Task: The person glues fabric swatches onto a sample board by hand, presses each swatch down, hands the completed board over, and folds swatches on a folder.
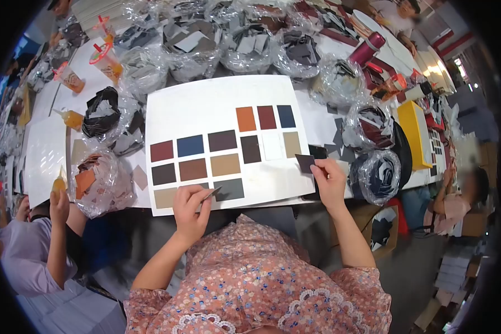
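Note:
A large white board (200,119) lies before me with rows of coloured swatches on it. My right hand (330,182) pinches a dark swatch (304,163) at the board's right edge, close to a tan swatch (291,145). My left hand (191,213) is closed above the bottom row. A thin dark edge sticks out from its fingertips, too small to name. Beside those fingers is a grey swatch (230,189) on the board. The left hand partly covers another grey swatch. Further right on the board are an orange swatch (245,119) and a blue swatch (286,117).
Plastic-lined containers of loose swatches, such as a navy one (377,177), ring the board. A drink cup (107,62) and a maroon bottle (367,48) stand farther back. At left, a co-worker's hand (59,203) holds a yellow glue bottle (60,182). A yellow box (413,135) stands right.

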A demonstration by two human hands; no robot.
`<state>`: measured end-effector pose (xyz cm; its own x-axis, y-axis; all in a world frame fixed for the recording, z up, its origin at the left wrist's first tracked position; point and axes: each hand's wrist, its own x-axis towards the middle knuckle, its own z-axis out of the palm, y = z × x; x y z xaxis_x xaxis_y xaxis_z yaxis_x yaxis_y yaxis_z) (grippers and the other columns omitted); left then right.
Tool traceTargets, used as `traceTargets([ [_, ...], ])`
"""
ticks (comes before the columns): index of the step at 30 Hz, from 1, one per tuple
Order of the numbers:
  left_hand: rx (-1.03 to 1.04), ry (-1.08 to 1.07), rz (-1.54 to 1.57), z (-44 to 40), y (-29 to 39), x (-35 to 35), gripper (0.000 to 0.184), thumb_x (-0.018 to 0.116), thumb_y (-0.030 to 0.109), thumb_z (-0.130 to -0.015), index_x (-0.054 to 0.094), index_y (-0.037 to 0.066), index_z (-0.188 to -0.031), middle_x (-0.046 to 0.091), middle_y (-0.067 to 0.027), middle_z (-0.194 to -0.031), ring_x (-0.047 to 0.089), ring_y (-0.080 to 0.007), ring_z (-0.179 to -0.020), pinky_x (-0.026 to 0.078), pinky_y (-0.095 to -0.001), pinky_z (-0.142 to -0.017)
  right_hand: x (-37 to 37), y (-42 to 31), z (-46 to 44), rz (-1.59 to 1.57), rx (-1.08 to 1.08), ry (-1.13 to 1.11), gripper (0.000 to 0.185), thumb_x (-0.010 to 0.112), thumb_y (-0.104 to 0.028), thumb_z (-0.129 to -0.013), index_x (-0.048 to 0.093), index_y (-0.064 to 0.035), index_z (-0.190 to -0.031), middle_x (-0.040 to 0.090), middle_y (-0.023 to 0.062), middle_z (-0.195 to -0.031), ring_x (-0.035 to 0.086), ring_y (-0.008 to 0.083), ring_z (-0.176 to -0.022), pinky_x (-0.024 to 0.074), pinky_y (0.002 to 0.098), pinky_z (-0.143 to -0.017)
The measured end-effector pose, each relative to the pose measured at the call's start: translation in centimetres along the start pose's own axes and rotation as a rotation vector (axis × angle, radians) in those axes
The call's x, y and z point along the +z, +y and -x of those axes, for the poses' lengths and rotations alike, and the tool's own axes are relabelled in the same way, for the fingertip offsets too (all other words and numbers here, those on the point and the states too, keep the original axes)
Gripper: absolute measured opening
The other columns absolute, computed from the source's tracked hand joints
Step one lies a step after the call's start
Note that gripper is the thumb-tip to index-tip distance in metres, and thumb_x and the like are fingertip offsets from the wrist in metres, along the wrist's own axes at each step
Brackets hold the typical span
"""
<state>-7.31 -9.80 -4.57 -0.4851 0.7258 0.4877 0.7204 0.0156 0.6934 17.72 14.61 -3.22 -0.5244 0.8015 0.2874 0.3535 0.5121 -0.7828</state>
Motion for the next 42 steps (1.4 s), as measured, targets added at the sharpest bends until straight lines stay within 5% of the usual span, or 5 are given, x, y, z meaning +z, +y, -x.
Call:
traceTargets([
  [11,-0.710,-0.232,0.575,-4.2,2.8,5.2,0.015,0.067,0.010,-0.090,0.058,0.000,-0.084,0.054,-0.0004,-0.066,0.047,-0.0051,-0.053,0.038,-0.0236,-0.048,0.0,0.7,2.0,-0.106,0.311,-0.184,0.014,0.068,-0.007,-0.086,0.056,0.0005,-0.082,0.054,0.0008,-0.064,0.049,0.0058,-0.060,0.0418,0.0222,-0.056],
  [23,-0.804,-0.278,0.593,-3.6,1.9,6.0,0.017,0.063,0.017,-0.093,0.061,0.001,-0.088,0.056,0.0004,-0.060,0.047,-0.0037,-0.049,0.033,-0.0204,-0.044,0.5,1.2,1.0,0.047,0.287,-0.273,0.015,0.071,-0.010,-0.084,0.061,0.0007,-0.086,0.062,0.0084,-0.069,0.059,0.0134,-0.062,0.0479,0.0274,-0.060],
  [26,-0.826,-0.277,0.602,-3.8,1.8,6.1,0.017,0.063,0.018,-0.093,0.062,0.001,-0.091,0.056,0.0001,-0.060,0.046,-0.0037,-0.048,0.033,-0.0204,-0.042,0.7,1.0,0.9,-0.006,0.265,-0.241,0.015,0.069,-0.007,-0.086,0.058,0.0008,-0.081,0.050,-0.0026,-0.062,0.042,0.0034,-0.059,0.0369,0.0215,-0.052],
  [38,-0.833,-0.248,0.641,-4.0,2.0,5.4,0.015,0.064,0.014,-0.092,0.061,-0.001,-0.094,0.058,-0.0007,-0.064,0.052,-0.0049,-0.051,0.037,-0.0201,-0.042,1.0,0.4,0.0,0.158,0.295,-0.273,0.018,0.072,-0.010,-0.082,0.058,0.0016,-0.079,0.055,0.0017,-0.060,0.047,0.0050,-0.056,0.0410,0.0237,-0.052],
  [42,-0.841,-0.252,0.684,-4.5,2.3,5.5,0.013,0.064,0.010,-0.091,0.057,0.000,-0.090,0.056,-0.0004,-0.065,0.055,-0.0059,-0.053,0.038,-0.0200,-0.042,0.8,-0.3,-0.5,0.261,0.323,-0.331,0.018,0.073,-0.014,-0.080,0.060,-0.0010,-0.080,0.061,0.0088,-0.065,0.060,0.0215,-0.059,0.0469,0.0332,-0.057],
])
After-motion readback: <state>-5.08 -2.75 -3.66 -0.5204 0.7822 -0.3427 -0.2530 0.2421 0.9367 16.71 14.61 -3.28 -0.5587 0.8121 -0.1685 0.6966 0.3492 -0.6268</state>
